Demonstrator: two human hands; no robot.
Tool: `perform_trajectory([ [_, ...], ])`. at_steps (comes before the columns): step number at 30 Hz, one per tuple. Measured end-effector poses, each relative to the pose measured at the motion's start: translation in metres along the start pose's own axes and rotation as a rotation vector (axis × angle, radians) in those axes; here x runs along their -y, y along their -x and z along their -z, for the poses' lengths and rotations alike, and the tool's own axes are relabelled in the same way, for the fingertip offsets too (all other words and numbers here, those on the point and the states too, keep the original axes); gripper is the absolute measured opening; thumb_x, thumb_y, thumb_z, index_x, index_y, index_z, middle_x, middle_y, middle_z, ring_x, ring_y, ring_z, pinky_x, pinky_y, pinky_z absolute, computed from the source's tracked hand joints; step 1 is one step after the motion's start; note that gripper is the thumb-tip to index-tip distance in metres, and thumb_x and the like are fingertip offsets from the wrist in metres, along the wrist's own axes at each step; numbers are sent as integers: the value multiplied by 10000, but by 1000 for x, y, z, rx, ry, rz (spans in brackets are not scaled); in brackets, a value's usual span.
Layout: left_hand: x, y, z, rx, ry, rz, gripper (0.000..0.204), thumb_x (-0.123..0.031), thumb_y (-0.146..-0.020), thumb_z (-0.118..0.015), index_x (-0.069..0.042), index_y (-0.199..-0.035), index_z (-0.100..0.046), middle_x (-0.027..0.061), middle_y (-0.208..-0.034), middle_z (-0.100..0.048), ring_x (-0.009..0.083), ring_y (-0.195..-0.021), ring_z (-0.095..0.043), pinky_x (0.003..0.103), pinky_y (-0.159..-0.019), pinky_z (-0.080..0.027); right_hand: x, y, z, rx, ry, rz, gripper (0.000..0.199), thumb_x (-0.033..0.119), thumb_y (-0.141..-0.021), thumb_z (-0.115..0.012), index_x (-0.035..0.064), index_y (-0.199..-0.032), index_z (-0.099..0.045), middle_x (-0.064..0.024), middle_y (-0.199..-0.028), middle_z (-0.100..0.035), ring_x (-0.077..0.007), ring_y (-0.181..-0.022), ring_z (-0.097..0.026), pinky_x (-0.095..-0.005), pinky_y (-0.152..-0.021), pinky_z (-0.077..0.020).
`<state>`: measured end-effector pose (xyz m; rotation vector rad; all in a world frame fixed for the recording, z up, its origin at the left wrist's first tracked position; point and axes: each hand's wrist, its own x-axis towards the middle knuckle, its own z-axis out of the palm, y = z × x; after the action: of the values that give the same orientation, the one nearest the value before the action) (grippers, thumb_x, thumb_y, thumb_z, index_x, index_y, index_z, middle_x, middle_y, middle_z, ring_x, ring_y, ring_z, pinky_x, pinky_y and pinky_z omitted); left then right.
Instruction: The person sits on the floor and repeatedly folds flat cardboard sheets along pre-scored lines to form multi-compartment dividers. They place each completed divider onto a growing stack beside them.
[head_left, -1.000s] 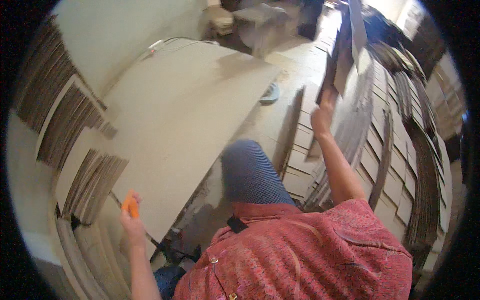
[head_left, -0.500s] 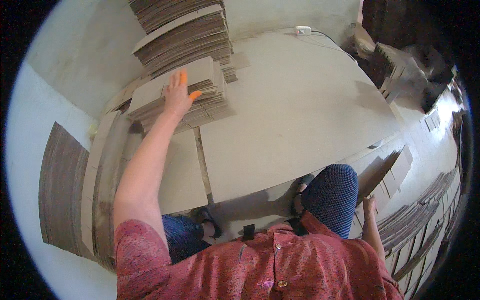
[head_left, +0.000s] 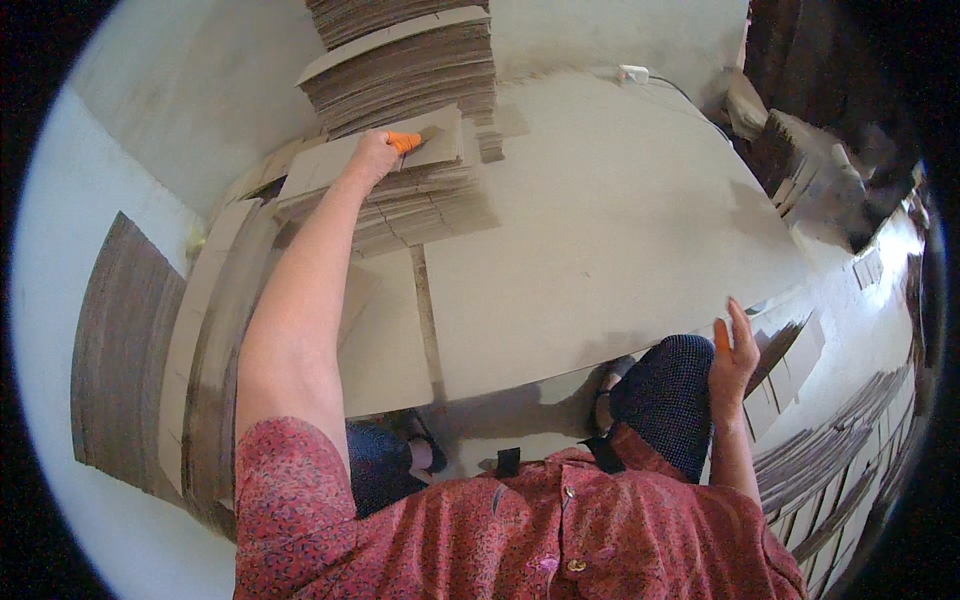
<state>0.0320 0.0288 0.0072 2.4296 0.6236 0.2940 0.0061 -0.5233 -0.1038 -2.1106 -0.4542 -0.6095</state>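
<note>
My left hand (head_left: 378, 157), with orange covers on its fingertips, is over the top of a stack of cut cardboard sheets (head_left: 425, 185) at the far left of the pale board table (head_left: 590, 230). Its covered fingers are pressed together and point right along the top sheet. Whether a sheet's edge is between them is hidden. Above my right knee, by the table's near right edge, my right hand (head_left: 735, 358) is raised with fingers apart and nothing in it. One of its fingers also has an orange cover. Slotted cardboard pieces (head_left: 790, 365) lean just right of it.
A taller cardboard stack (head_left: 400, 80) rises behind the left one, against the wall. More cardboard stands upright along the left (head_left: 125, 350). Rows of cardboard (head_left: 830, 430) lie at the lower right. A white power socket (head_left: 633, 74) with a cable sits at the back edge.
My right hand has let go of the leaning cardboard pieces and risen toward the table edge. My left hand's spread fingers have drawn together over the stack. The view has shifted slightly.
</note>
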Motion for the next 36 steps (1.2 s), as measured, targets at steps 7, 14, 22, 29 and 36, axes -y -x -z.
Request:
perform_trajectory([
  [7,-43,133,-63,104,763,-497,289,-131,-888,-462,-22,-1126,-586,77,-1080,-621,154,-942,-587,287,-860,-451,114,-9,-47,502,-1106,-622,293,98,-857,-580,-27,-1120,-559,-170,-1080,-589,-236,-958,-602,-332,-845,-481],
  [14,-11,289,-83,-32,-15,-856,545,-216,-778,-657,41,-1215,-457,212,-1251,-465,337,-1182,-426,404,-972,-373,96,18,-88,611,-834,-528,328,183,-881,-545,-22,-1135,-510,-111,-1006,-593,-188,-877,-579,-305,-769,-468],
  [22,110,307,15,109,-702,314,315,-256,-830,-561,40,-938,-554,231,-924,-602,353,-925,-579,453,-747,-476,105,33,-73,757,-387,-289,191,132,-847,-591,-16,-965,-614,-72,-887,-625,-111,-798,-546,-265,-670,-448],
  [29,132,291,35,71,-606,147,245,-251,-815,-580,-8,-799,-605,203,-753,-623,347,-736,-618,431,-642,-481,129,40,-61,586,-431,-37,183,126,-857,-571,-48,-884,-618,-32,-716,-608,-70,-675,-477,-242,-613,-419],
  [36,115,280,42,18,-416,188,246,-233,-803,-601,-3,-878,-642,200,-765,-622,319,-728,-605,392,-652,-462,153,39,-53,678,-593,18,178,111,-858,-544,-41,-923,-613,-92,-706,-619,-112,-641,-535,-258,-599,-432],
])
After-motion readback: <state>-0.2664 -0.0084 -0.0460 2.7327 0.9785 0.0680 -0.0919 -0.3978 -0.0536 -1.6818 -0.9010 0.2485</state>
